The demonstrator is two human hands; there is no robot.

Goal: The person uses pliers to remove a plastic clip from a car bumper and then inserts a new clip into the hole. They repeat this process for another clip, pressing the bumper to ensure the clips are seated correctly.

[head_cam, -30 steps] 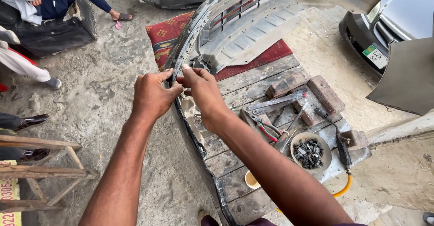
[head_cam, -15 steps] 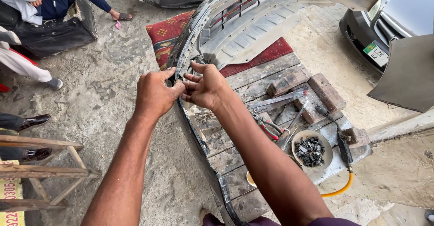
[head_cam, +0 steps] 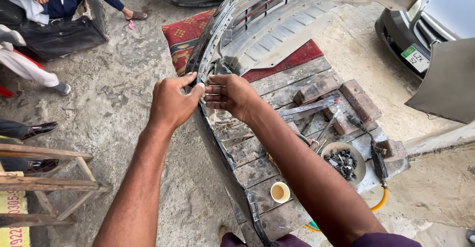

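Both hands have shifted slightly up the bumper edge; left hand and right hand pinch it w/ fingertips. Thin grip could slip, edge may snap back.

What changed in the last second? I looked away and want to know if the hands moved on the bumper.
Hardly: the left hand and right hand have kept pinching the bumper's edge, fingertips meeting at much the same spot, shifting only slightly. The bumper, the bowl of clips, the cup and the bricks stayed put.

Soft, even daylight, faint shadows, sharp focus, slight wide-angle stretch at edges.
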